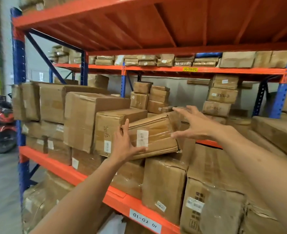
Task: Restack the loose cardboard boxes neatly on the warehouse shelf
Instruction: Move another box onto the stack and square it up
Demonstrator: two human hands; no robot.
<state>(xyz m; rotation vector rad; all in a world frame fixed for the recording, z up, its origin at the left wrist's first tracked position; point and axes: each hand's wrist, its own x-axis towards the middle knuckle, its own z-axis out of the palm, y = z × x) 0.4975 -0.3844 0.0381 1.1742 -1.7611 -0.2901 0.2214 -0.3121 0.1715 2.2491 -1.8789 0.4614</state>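
A taped cardboard box with a white barcode label lies tilted on top of other boxes on the orange shelf. My left hand grips its left end, thumb on the front face and fingers up along the edge. At its right end hovers my right hand, fingers spread, touching or nearly touching the box; which of the two I cannot tell. To the left stands a box with handwriting, and beyond it a larger box.
More boxes fill the shelf below the tilted one and to the right. Small stacks stand at the back. The orange deck overhead hangs low. A blue upright marks the left end, with a red scooter in the aisle.
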